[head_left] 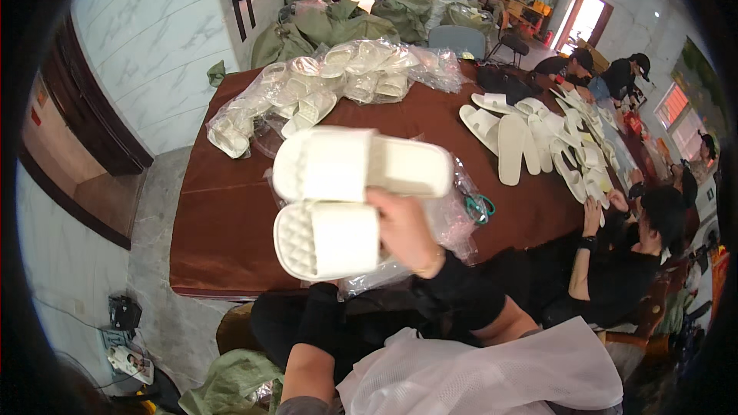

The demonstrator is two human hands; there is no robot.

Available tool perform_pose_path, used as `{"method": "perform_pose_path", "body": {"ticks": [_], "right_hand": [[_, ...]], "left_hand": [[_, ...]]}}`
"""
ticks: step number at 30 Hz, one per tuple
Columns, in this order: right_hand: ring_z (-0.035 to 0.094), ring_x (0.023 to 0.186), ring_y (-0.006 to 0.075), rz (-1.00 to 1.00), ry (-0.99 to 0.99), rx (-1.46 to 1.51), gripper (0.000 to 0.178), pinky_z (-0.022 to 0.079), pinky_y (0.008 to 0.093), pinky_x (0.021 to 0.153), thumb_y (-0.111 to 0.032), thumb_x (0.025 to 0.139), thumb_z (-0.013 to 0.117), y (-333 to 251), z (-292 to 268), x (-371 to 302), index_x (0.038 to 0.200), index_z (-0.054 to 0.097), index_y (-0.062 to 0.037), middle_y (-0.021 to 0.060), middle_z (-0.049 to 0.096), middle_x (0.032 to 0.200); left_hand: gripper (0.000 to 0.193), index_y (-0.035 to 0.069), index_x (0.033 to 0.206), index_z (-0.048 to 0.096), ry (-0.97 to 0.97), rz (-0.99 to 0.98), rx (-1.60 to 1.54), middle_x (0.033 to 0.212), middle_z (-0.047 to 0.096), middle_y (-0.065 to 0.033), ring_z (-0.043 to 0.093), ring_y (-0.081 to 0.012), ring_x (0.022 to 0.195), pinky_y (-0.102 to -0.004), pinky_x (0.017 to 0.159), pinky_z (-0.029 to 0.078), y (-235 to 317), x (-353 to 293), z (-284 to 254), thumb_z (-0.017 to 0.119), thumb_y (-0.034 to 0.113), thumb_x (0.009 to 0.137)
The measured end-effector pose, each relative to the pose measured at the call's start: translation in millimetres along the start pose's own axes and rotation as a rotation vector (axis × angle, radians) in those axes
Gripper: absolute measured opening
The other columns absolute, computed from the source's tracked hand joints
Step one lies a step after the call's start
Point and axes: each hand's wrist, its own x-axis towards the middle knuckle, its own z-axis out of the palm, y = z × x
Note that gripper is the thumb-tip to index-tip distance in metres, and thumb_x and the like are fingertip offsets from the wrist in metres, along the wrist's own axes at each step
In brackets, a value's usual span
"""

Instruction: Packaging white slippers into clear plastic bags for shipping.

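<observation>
A pair of cream slippers (338, 165) hangs above the near part of the table, side by side with soles down and quilted footbeds showing. My right hand (407, 232) is closed on them, thumb over the inner edges where the two meet. The lower slipper (346, 242) covers the end of my left arm, so my left hand is hidden; only its black sleeve (321, 311) and forearm show. Clear plastic bags (453, 223) lie under and beside the slippers. Scissors with teal handles (480, 209) rest to the right of my right hand.
Bagged slippers (350, 69) are heaped along the far left of the brown-covered table (223, 238). Loose slippers (530, 134) spread over its right side, where a person in black (615, 261) handles some. Other people work farther back. Green sacks (330, 23) stand behind the table.
</observation>
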Motion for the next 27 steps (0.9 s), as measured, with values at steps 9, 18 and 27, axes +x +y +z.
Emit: {"method": "perform_pose_path", "body": {"ticks": [9,18,27], "right_hand": [[0.071,0.063,0.0237,0.642,-0.269,-0.056,0.021,0.055,0.0410,0.062,-0.017,0.095,0.064,184.8,5.5,-53.5,0.114,0.072,-0.0126,0.0159,0.071,0.076],[0.063,0.114,0.0398,0.462,0.061,-0.776,0.039,0.052,0.0473,0.095,-0.003,0.089,0.064,287.4,-163.6,-102.6,0.128,0.066,-0.0099,0.0202,0.064,0.131],[0.054,0.121,0.0437,0.327,0.011,-0.833,0.056,0.047,0.0479,0.105,0.005,0.082,0.064,308.1,-165.9,-151.4,0.136,0.060,-0.0077,0.0224,0.057,0.131]], "left_hand": [[0.062,0.007,0.159,0.035,-0.161,0.052,0.638,0.165,0.034,-0.0166,0.028,-0.0310,0.155,-0.0547,0.125,0.019,46.5,15.8,-4.6,0.048,0.012,0.099],[0.058,0.010,0.156,0.041,-0.190,0.052,0.527,0.163,0.038,-0.0167,0.030,-0.0323,0.154,-0.0566,0.123,0.020,38.0,18.0,5.0,0.050,0.009,0.099],[0.042,0.004,0.132,0.062,-0.079,0.161,0.263,0.144,0.057,-0.0203,0.054,-0.0370,0.132,-0.0448,0.108,0.046,95.0,45.4,-30.6,0.063,-0.003,0.091]]}}
